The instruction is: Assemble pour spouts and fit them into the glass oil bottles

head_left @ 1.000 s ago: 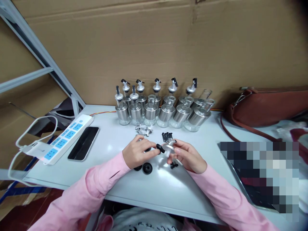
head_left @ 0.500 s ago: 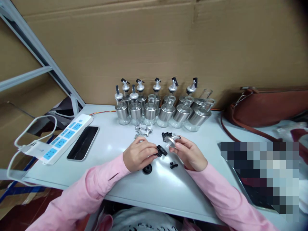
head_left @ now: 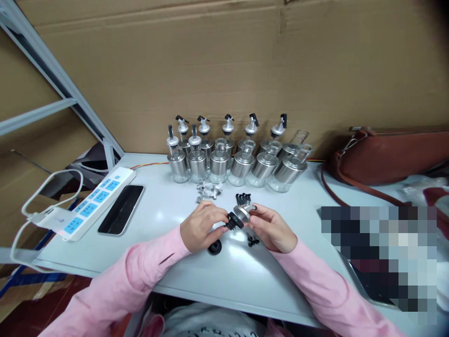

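Note:
My left hand (head_left: 204,227) pinches a black ribbed stopper (head_left: 234,221) by its ridged end. Facing it, my right hand (head_left: 275,229) grips a silver pourer top (head_left: 242,213) by its spout side, its round base up against the stopper's disc. Whether the two are joined I cannot tell. Beneath my left hand lies another round black stopper (head_left: 214,246). Small black pieces (head_left: 253,241) rest by my right fingers, and a row of small black parts (head_left: 243,199) sits just beyond. Several silver spout pieces (head_left: 209,192) are piled past my left hand.
Glass bottles with steel sleeves (head_left: 219,166) stand in two rows at the back, several topped with pourers. A power strip (head_left: 98,201) and a phone (head_left: 121,209) lie left. On the right are a brown bag (head_left: 393,157) and a partly blurred dark flat object (head_left: 375,281).
My right hand has shifted left, bringing the silver pourer top from a small gap away up against the black stopper. My left hand has barely moved.

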`<action>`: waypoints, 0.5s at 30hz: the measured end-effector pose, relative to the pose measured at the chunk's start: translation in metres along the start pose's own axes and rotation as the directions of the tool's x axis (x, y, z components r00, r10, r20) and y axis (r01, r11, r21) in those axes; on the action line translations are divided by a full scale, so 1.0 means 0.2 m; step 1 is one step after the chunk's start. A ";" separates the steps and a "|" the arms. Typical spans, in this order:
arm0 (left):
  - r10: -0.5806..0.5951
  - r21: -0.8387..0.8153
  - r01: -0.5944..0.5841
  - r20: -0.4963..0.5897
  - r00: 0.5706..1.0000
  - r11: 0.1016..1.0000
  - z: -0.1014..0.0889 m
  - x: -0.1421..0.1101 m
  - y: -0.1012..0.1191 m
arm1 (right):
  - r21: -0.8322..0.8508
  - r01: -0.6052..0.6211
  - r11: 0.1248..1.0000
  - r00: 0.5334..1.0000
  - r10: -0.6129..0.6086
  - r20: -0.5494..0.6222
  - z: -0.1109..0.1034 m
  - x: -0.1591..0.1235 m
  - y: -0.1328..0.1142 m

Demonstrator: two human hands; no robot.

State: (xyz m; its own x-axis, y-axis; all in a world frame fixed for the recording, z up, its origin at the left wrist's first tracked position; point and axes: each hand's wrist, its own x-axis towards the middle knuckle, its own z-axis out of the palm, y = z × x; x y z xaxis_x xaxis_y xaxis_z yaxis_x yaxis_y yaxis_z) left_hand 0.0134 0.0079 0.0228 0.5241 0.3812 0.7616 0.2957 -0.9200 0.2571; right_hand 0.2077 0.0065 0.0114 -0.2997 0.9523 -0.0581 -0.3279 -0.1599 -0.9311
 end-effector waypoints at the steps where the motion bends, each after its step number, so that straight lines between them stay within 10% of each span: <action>1: 0.001 -0.006 -0.001 -0.002 1.000 1.000 0.00 0.00 0.00 | 0.008 -0.010 1.000 1.000 0.010 -0.003 0.00 0.00 0.00; 15: -0.101 -0.034 0.102 0.034 0.994 0.994 0.01 0.00 0.01 | 0.051 -0.043 0.998 0.999 0.041 0.029 0.02 -0.01 -0.01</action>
State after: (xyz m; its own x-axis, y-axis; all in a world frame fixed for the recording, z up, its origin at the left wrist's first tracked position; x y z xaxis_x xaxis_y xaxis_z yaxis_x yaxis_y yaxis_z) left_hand 0.0143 0.0068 0.0221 0.5185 0.4752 0.7109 0.3202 -0.8788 0.3539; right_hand 0.2061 0.0042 0.0145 -0.3385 0.9370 -0.0861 -0.3602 -0.2136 -0.9081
